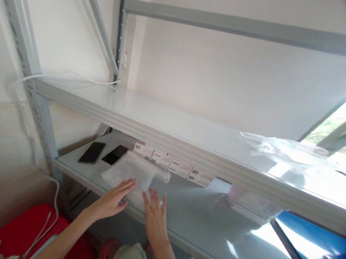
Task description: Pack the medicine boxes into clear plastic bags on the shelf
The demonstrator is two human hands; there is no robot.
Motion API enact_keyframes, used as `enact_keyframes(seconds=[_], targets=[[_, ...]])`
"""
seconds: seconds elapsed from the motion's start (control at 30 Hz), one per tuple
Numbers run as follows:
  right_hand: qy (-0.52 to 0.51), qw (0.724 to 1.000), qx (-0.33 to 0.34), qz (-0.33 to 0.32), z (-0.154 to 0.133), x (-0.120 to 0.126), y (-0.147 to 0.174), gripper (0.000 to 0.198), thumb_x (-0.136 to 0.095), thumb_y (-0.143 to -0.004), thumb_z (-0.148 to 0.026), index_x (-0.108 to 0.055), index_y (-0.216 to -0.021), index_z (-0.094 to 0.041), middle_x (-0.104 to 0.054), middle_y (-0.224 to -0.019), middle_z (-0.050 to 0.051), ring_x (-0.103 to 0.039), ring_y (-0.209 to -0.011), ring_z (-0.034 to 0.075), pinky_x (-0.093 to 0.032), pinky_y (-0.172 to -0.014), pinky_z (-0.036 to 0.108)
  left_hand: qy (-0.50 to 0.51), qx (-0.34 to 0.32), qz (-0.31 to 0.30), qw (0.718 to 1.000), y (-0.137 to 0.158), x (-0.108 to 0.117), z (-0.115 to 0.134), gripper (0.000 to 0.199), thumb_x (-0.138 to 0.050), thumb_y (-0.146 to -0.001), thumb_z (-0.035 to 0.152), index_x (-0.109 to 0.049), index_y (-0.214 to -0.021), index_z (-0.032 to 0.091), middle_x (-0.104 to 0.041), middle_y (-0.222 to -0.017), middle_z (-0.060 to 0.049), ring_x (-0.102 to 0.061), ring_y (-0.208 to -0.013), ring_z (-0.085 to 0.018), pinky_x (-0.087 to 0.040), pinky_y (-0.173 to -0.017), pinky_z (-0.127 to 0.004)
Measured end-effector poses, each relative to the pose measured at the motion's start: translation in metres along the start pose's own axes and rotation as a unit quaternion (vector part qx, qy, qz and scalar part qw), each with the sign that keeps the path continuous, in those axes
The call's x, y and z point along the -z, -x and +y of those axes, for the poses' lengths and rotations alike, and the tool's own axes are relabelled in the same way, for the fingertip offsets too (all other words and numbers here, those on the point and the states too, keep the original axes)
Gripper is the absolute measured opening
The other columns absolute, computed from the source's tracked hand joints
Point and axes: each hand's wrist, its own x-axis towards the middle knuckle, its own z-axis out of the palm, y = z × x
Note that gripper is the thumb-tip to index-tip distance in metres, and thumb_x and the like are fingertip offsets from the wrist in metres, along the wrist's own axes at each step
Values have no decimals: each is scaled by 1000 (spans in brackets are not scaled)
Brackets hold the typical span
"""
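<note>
A clear plastic bag (138, 164) lies spread on the lower shelf (191, 209), near its front edge. My left hand (117, 196) rests on the bag's left part, fingers stretched out and together. Just to the right, my right hand (155, 214) lies flat with its fingers spread, its tips at the bag's near right edge. Neither hand grips anything. Behind the bag sit two dark phones, one phone (92, 152) farther left and another phone (115, 155) close to the bag's corner.
Several white labelled boxes (180, 168) line the back under the upper shelf beam (149, 138). More clear plastic (286, 150) lies on the upper shelf at right. A white cable (56, 192) hangs at left above a red object (17, 227). A blue object (310, 235) is at lower right.
</note>
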Motion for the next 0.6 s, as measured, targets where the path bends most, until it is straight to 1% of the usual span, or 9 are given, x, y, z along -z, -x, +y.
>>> enact_keyframes(seconds=[0.07, 0.1, 0.17, 0.2, 0.27, 0.4, 0.5, 0.6], targets=[[5, 1000, 15, -2, 14, 1, 2, 58, -45, -92, -22, -26, -146, -34, -33, -150, 3, -31, -138, 27, -19, -113, 61, 2, -6, -2, 1000, -6, 10, 9, 70, -48, -91, 23, -10, -149, 29, -25, -154, -6, -25, -141, -22, -18, -116, -50], [7, 1000, 20, -2, 19, 1, 4, 58, -45, -92, -22, -26, -146, -34, -33, -150, 3, -32, -138, 27, -19, -113, 61, 1, -1, 7, 1000, -11, 13, 11, 66, -46, -92, 28, -13, -149, 29, -27, -153, -6, -25, -141, -22, -15, -116, -51], [8, 1000, 20, 0, 24, 2, 9, 59, -46, -92, -22, -25, -146, -33, -32, -150, 3, -31, -138, 27, -18, -114, 60, -2, 23, 29, 999, -25, 16, 8, 55, -42, -95, 35, -25, -147, 29, -31, -152, -5, -25, -141, -22, -10, -117, -51], [7, 1000, 15, 2, 25, 3, 11, 60, -45, -92, -21, -24, -147, -33, -32, -151, 3, -30, -139, 27, -17, -114, 60, -4, 41, 36, 999, -32, 14, 3, 51, -41, -95, 38, -31, -144, 28, -33, -151, -5, -24, -141, -22, -9, -117, -50], [3, 1000, 2, 5, 25, 4, 13, 60, -45, -92, -18, -24, -147, -31, -31, -151, 4, -29, -139, 26, -16, -115, 59, -9, 80, 29, 996, -47, 6, -15, 47, -37, -96, 42, -39, -141, 27, -35, -150, -6, -22, -142, -23, -8, -116, -49], [-7, 999, -35, 2, 22, 6, 10, 60, -44, -90, -14, -29, -146, -28, -35, -149, 5, -29, -139, 26, -12, -115, 60, -51, 157, -25, 986, -63, -21, -57, 53, -35, -95, 46, -39, -141, 20, -31, -150, -13, -20, -142, -28, -8, -114, -54], [-21, 998, -59, -6, 16, 10, 8, 56, -42, -91, -14, -33, -145, -26, -40, -147, 6, -31, -138, 25, -10, -115, 61, -80, 161, -39, 983, -65, -37, -77, 58, -33, -94, 48, -33, -144, 19, -22, -153, -13, -14, -143, -28, -4, -113, -55], [-45, 996, -74, -2, 1, 20, 3, 52, -42, -92, -20, -35, -144, -25, -40, -147, 6, -32, -138, 26, -10, -115, 61, -79, 152, -51, 984, -64, -43, -81, 56, -29, -96, 46, -30, -146, 21, -20, -154, -11, -13, -144, -27, -4, -114, -53]])
